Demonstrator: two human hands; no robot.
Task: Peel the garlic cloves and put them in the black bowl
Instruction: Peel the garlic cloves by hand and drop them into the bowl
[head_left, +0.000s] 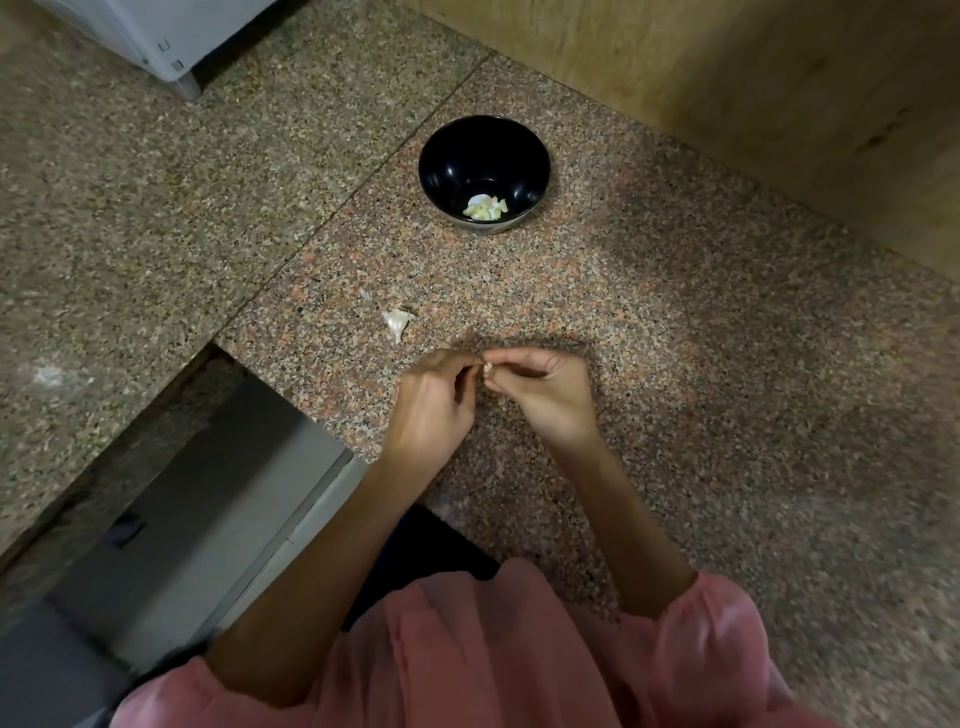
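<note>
Toward the front left corner of the speckled granite desk (675, 338), the left hand (431, 405) and the right hand (553, 400) meet just above the stone. Both sets of fingers (519, 357) are curled inward, and their tips pinch one small pale garlic clove (488, 370) between the two hands. Little of the clove shows past the fingertips, so I cannot tell how much skin is on it.

Just beyond the left hand, a white garlic piece (397, 322) lies on the desk. It looks papery and tapers to a point; whether it is an unpeeled clove or only husk is unclear. A tiny skin scrap (365, 294) sits a little farther back.

Well apart from the hands, toward the back of the desk, stands the round, glossy black bowl (447, 166). At its bottom rests a small heap of peeled cloves (485, 208), smooth and pale yellow-white.

A thin dark seam (363, 182) runs diagonally across the granite, passing left of the bowl. A matte wooden panel (727, 78) borders the desk's far right edge. The corner of a white appliance (156, 36) stands at the far left corner. Off the desk's front left corner is a flat grey metal surface (208, 493). Loose pink sleeves (701, 623) with gathered cuffs cover the upper arms.
</note>
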